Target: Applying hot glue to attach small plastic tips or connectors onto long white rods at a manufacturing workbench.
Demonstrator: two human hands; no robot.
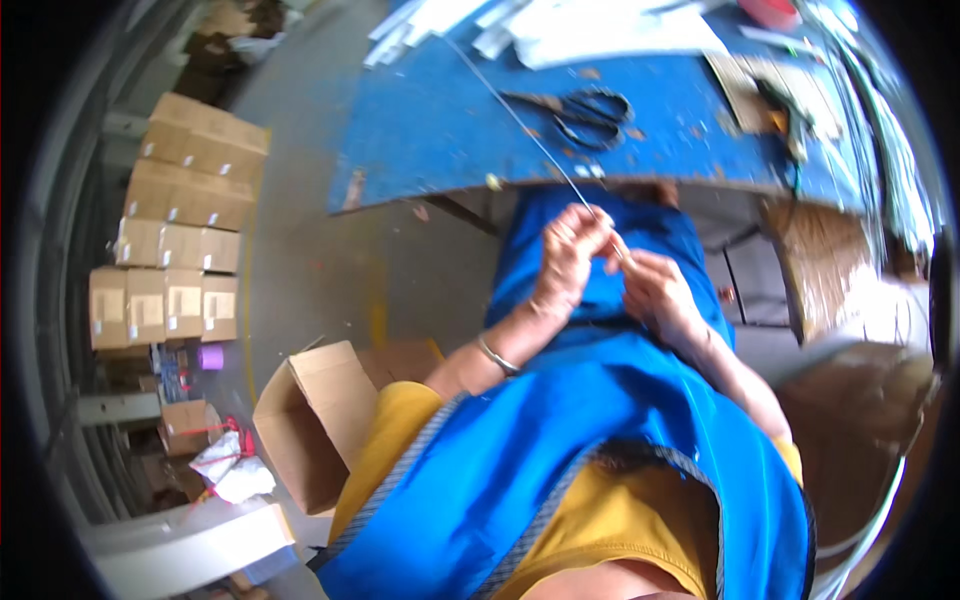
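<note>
Both hands, L [572, 255] & R [655, 290], pinch-closed on thin wire [530, 130]; looks light, springy, best held near end.

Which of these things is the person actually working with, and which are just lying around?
In use: thin white rod, pinched by left hand and right hand.

Lying about: black scissors on the blue table, stacked cardboard boxes, open carton.
</note>
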